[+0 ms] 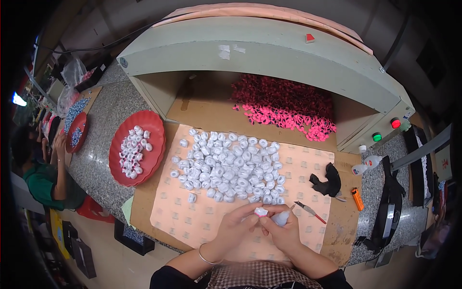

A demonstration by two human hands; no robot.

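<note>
Two hands, left grip point(239, 222) clamped on one white piece point(261, 211), right grip point(284, 230) on one small bottle point(281, 217).

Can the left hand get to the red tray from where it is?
Probably yes. The left hand is pinching a small white piece together with the right hand, so it must let go first. The red tray lies up and left, across the open peach mat, with nothing between.

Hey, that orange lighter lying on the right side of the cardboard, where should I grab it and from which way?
Grip the orange lighter across its narrow middle, pinching the two long sides from above. It lies flat on the brown cardboard with bare space along both long sides, so fingers should fit there. The right hand is nearer; coming in from the near side likely avoids the black cloth to its left.
</note>
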